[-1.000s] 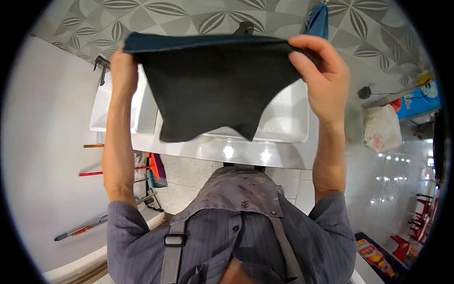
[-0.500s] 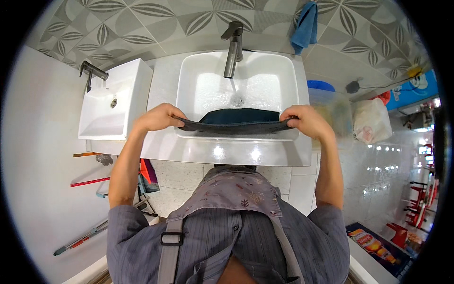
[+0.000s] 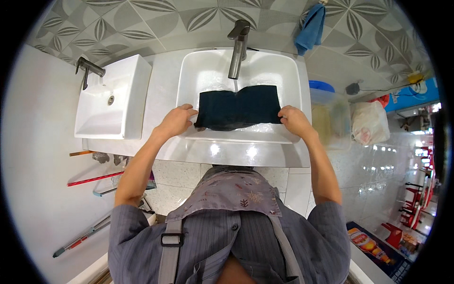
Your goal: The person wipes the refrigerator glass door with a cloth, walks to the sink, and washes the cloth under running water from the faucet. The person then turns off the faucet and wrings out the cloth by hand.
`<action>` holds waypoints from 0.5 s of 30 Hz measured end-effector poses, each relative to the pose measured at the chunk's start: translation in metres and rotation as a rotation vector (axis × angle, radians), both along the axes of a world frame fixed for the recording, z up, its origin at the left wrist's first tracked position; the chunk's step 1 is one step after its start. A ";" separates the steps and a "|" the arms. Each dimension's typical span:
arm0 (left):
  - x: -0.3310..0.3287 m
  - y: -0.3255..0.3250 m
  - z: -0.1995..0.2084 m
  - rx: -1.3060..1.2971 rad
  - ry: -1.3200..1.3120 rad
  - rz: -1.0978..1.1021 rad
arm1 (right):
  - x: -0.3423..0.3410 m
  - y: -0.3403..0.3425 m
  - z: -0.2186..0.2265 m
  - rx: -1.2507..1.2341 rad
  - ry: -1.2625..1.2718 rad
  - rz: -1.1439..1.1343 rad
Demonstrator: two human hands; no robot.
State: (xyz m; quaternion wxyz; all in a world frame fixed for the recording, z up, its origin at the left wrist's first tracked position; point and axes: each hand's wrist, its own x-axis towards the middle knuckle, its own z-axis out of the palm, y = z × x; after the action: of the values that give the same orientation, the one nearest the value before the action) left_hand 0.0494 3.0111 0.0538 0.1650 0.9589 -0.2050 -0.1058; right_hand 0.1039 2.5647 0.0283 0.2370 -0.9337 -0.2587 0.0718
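Observation:
A dark teal cloth (image 3: 239,108) is spread across the large white sink (image 3: 189,71), its far edge under the thin stream from the grey tap (image 3: 239,49). My left hand (image 3: 177,120) grips the cloth's near left corner, with the fingers closed. At its near right corner my right hand (image 3: 296,121) pinches the edge between thumb and fingers. The drain is hidden beneath the cloth.
To the left stands a smaller white basin (image 3: 111,102) with its own tap. A blue cloth (image 3: 310,31) hangs on the tiled wall. Right of the counter are a clear plastic tub (image 3: 331,118) and a white bag (image 3: 370,122). Mop handles (image 3: 87,234) lean at lower left.
Both hands have come closer together. The cloth, held taut along its near edge before, now lies with its dark face spread out in the sink, reaching under the tap.

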 end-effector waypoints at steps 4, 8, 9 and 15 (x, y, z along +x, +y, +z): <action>0.013 -0.017 -0.020 -0.314 0.342 0.438 | 0.026 0.023 -0.025 0.096 0.017 -0.191; 0.022 -0.058 -0.033 -0.788 0.601 0.795 | 0.044 0.071 -0.052 -0.022 -0.140 -0.697; 0.026 -0.073 -0.040 -0.789 0.605 0.789 | 0.040 0.089 -0.059 -0.026 -0.140 -0.702; 0.052 -0.129 -0.066 -1.347 1.026 1.107 | 0.017 0.197 -0.081 0.350 0.045 -0.524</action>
State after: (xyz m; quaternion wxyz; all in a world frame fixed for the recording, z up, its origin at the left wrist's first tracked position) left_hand 0.1012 2.8824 -0.0124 0.7659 0.4654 0.3473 -0.2760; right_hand 0.1205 2.7620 -0.0530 0.4100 -0.9119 -0.0126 -0.0168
